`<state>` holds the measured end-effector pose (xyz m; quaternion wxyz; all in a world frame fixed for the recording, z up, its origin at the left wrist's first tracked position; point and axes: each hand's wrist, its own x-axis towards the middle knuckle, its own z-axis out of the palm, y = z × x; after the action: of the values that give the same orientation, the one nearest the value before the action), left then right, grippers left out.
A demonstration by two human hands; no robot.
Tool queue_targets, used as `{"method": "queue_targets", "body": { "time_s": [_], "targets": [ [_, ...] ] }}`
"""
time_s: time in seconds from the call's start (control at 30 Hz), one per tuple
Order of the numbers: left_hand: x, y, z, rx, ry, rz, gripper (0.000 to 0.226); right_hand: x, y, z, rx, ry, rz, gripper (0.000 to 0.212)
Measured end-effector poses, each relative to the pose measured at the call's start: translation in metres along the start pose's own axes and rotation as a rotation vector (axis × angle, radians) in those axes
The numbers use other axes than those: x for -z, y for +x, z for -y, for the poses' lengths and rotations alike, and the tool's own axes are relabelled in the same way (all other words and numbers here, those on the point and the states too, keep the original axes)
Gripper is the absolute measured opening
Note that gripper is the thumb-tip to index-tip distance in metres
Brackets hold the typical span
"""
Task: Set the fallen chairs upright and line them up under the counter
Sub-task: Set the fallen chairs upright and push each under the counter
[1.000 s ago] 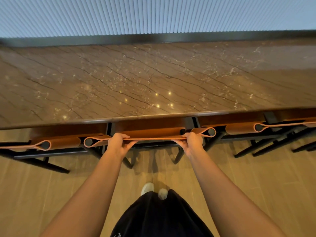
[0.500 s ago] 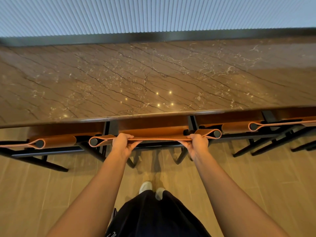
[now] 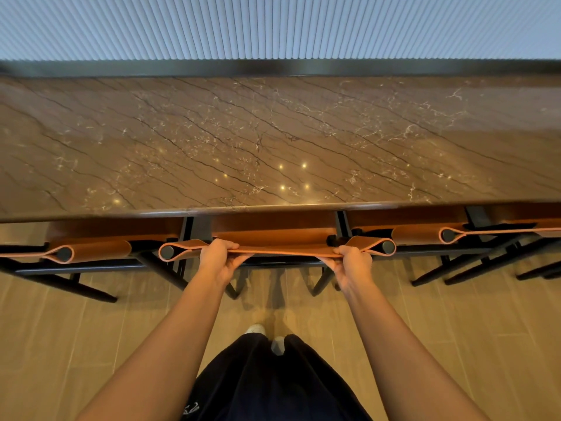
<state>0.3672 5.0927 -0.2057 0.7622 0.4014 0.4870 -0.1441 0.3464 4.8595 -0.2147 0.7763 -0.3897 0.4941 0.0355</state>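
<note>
Arms outstretched, left hand point(image 3: 220, 258) and right hand point(image 3: 353, 264) grip, fingers curled, the tan leather-backed black-framed chair point(image 3: 282, 250) under the brown marble counter point(image 3: 273, 141).

We saw the left chair point(image 3: 115, 228), middle chair point(image 3: 273, 233) and right chair point(image 3: 406, 219) upright, tan seats tucked under the marble counter point(image 3: 273, 132).

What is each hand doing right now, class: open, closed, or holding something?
Left hand: closed, gripping the middle chair's backrest near its left end.
Right hand: closed, gripping the same backrest near its right end.
</note>
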Motion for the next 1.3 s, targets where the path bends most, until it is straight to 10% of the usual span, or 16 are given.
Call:
{"method": "queue_targets", "body": {
  "time_s": [0.77,1.3],
  "targets": [
    [-0.032,0.009,0.007,-0.018,-0.091,-0.008,0.032,-0.009,0.026,0.036,-0.021,0.000,0.052,0.063],
    [0.009,-0.002,0.002,-0.023,-0.032,-0.079,0.030,-0.014,0.011,0.018,-0.109,-0.123,0.085,0.032]
  ]
}}
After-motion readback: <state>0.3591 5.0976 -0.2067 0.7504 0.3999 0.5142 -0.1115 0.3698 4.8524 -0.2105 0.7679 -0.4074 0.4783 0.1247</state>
